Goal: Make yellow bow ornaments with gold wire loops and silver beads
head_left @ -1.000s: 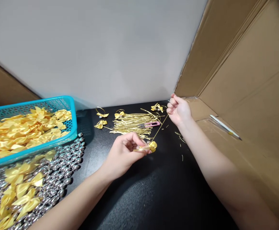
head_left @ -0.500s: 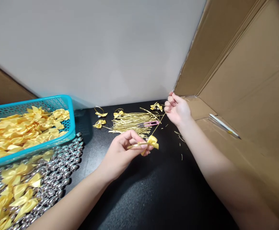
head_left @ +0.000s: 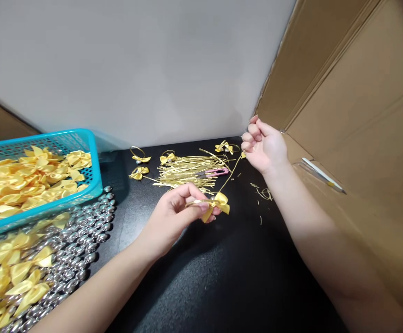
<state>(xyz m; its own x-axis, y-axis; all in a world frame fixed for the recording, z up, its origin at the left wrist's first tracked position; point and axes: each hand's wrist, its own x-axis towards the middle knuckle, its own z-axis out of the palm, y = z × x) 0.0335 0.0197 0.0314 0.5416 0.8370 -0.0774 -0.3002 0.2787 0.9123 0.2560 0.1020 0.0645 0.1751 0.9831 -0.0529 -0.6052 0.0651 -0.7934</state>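
Yellow satin bow (head_left: 222, 200) sits at the tips of the left hand (head_left: 180, 215), above the black table (head_left: 187, 296), near the middle of the view. Left grip: thumb and fingers pinch the bow and a gold loop beside it.

Gold cord (head_left: 228, 179) slants up and right from the bow to the right hand (head_left: 262, 143). Right grip: fingers curled in, clenched on the cord; the cord's end is hidden at the hand. Palm turned toward the camera. Hands well apart, the cord between them.

Beyond the left hand, a bundle of gold strands (head_left: 179, 173) lies roughly crosswise. Pink-handled snips (head_left: 218, 172) rest on its right part. Looped bows (head_left: 140, 159) lie around the bundle: two to its left, one at its upper left edge, more at upper right. Short gold clippings (head_left: 265, 194) scatter near the right forearm.

Left side: turquoise basket (head_left: 96, 169), perforated walls, heaped with yellow bows (head_left: 31, 180). In front of it, silver beads (head_left: 92, 247) spread over the table, with loose bows (head_left: 31, 289) on top.

Right side: slim white tool (head_left: 321, 173), dark tip, lying on cardboard (head_left: 364, 231). Grey panel (head_left: 146, 69) stands behind everything.
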